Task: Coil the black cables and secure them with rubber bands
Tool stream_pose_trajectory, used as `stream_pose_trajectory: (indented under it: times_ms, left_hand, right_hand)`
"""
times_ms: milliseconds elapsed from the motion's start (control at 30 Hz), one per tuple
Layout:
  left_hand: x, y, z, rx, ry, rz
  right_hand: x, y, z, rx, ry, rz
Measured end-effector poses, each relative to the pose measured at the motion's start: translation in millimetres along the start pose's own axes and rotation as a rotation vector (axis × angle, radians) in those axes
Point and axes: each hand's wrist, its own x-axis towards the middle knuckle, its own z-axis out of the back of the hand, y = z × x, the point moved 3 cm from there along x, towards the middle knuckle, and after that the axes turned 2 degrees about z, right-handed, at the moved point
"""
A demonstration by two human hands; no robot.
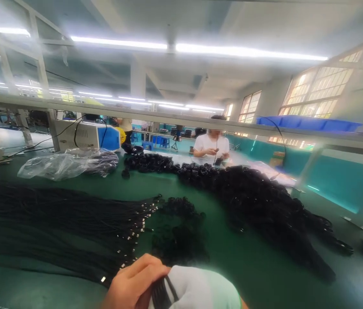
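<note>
Several smooth black cables [162, 294] curve, pinched by left hand [133, 281] and gloved right hand [204, 289].

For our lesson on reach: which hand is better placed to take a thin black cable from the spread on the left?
Left, probably. The bare left hand is beside the spread's pale cable ends; the white-covered right hand is farther away. The left would first need freeing from the black strands it grips.

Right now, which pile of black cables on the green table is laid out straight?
The long black cables on the left side of the green table: they run roughly parallel, silver ends showing, while the other black piles look looped.
</note>
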Motion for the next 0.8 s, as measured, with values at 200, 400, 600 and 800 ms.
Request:
stream_pose_trajectory:
  times_ms: [200,400,600,800]
  left_hand:
    - [9.3,-7.8,9.3,0.011,0.09,-0.047]
    - [21.5,-14.6,20.0,0.039,0.118,0.05]
    - [24.9,-1.7,13.2,0.063,0.207,0.209]
    - [26.1,2.9,9.2,0.058,0.21,0.31]
  right_hand:
    - [-8.0,-1.7,-8.2,0.016,-0.169,0.037]
    - [-29.6,0.5,10.0,0.066,-0.432,0.094]
    - [-17.8,0.6,20.2,-0.137,-0.626,0.045]
    - [11.9,-20.6,13.1,0.12,-0.389,-0.045]
